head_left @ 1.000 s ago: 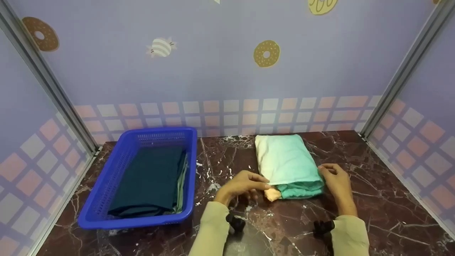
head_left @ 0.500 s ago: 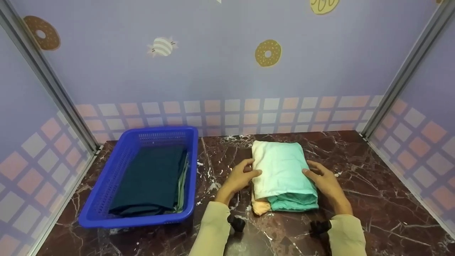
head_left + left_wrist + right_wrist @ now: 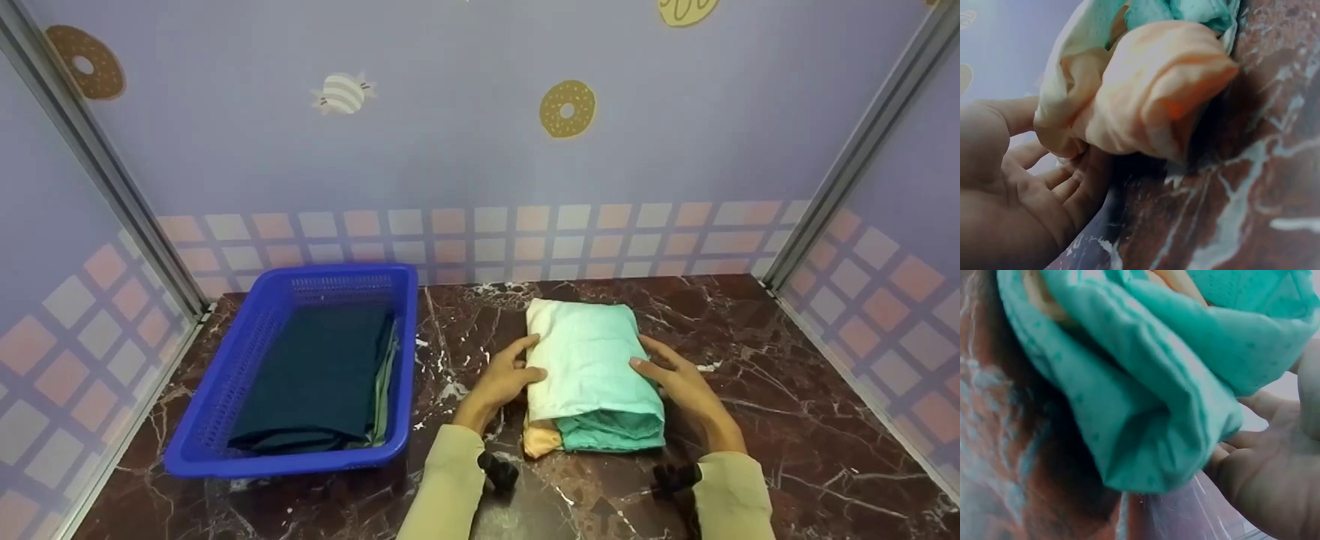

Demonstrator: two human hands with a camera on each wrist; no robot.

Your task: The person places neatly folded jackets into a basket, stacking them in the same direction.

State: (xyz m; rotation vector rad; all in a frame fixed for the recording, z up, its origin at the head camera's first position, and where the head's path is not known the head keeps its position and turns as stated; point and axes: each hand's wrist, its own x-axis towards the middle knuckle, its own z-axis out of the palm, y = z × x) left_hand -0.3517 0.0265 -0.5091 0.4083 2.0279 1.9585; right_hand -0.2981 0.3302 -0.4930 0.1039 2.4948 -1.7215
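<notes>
A folded cloth (image 3: 589, 360), fading from white to mint green, lies between my hands at the right of the head view. My left hand (image 3: 496, 381) grips its left side, thumb on top and fingers tucked below. On the opposite side my right hand (image 3: 688, 386) holds it the same way. A peach end (image 3: 1154, 90) pokes out at the near left corner and looks bunched in the left wrist view. In the right wrist view the green layers (image 3: 1151, 416) hang in loose folds beside the right fingers. The fingertips beneath the cloth are hidden.
A blue plastic basket (image 3: 176, 457) stands to the left, with a dark teal folded cloth (image 3: 315, 375) and a green one (image 3: 382, 394) inside. The dark red marbled tabletop (image 3: 787, 420) meets patterned walls (image 3: 480, 150) at the back and sides.
My hands have shifted from the near edge to the two sides of the cloth. It has come nearer and slightly left, and its near end now stands taller. The basket has not moved.
</notes>
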